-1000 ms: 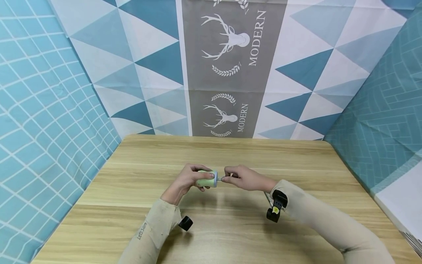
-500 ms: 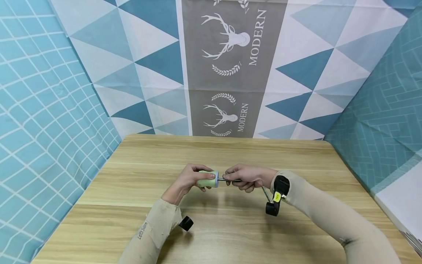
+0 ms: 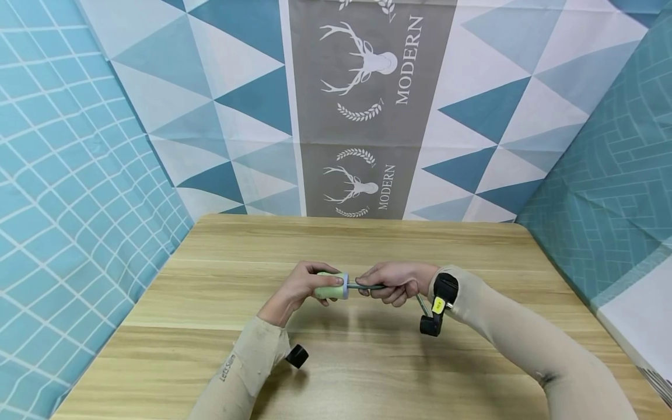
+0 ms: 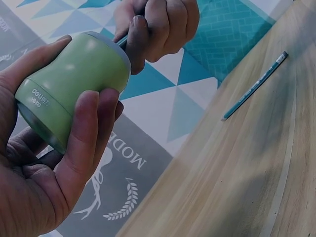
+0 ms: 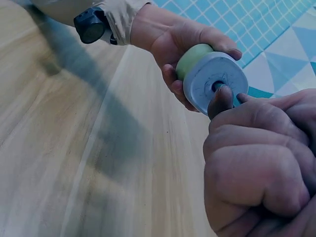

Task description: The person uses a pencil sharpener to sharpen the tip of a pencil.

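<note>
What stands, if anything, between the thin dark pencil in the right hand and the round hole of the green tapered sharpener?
Nothing visible does: the thin dark pencil runs into the hole in the grey end of the green tapered sharpener. A slim teal pencil lies apart, on the wooden table.

I count one left hand (image 3: 300,284) and one right hand (image 3: 396,280) of mine, two sleeves (image 3: 247,356), two black wrist cameras (image 3: 297,356), one green sharpener (image 4: 81,69), one surface (image 3: 262,245) and two printed deer heads (image 3: 379,62). As far as I can tell, pencils (image 4: 254,87) number two, one mostly hidden.
</note>
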A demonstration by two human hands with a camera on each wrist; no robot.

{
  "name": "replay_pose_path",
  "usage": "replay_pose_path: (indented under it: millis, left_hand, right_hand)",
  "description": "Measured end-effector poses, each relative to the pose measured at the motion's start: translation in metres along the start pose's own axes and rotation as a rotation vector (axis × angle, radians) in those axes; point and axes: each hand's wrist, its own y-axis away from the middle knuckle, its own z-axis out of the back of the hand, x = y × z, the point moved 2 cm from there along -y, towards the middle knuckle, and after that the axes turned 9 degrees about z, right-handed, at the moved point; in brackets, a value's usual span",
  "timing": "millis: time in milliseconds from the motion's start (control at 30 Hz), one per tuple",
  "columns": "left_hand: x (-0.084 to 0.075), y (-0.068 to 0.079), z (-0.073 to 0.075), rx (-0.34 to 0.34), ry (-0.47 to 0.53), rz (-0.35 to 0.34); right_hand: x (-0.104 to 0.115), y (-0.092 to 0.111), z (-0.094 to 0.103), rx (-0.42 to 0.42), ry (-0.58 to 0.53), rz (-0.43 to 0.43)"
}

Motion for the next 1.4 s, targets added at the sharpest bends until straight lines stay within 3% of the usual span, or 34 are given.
replay_pose_path:
  millis: [100, 200, 500, 700, 900, 1033, 1167, 1400]
  left_hand:
    - [0.000, 0.000, 0.002, -0.007, -0.015, 0.002]
    - [0.001, 0.000, 0.004, -0.018, -0.029, 0.001]
    - [0.001, -0.001, 0.005, -0.005, -0.034, 0.002]
    - [0.000, 0.001, 0.005, 0.004, -0.025, 0.009]
    - [-0.002, 0.003, 0.004, -0.008, -0.004, 0.004]
    - [-0.003, 0.002, 0.003, -0.022, 0.012, 0.010]
    - [-0.003, 0.003, 0.002, -0.014, 0.014, 0.007]
    - [-0.004, 0.003, 0.000, -0.013, 0.015, 0.004]
  right_hand:
    - [0.001, -0.001, 0.000, -0.019, 0.045, 0.006]
    - [0.002, -0.001, -0.001, -0.069, 0.160, 0.037]
    - [0.025, 0.015, -0.007, -0.256, 0.714, 0.226]
    - [0.033, 0.028, -0.026, -0.385, 1.230, 0.498]
    - [0.012, 0.026, -0.039, -0.534, 1.745, 0.840]
    - [-0.002, 0.023, -0.039, -0.623, 2.040, 0.993]
    - [-0.013, 0.020, -0.038, -0.662, 2.211, 1.081]
    - [-0.017, 0.014, -0.032, -0.659, 2.322, 1.206]
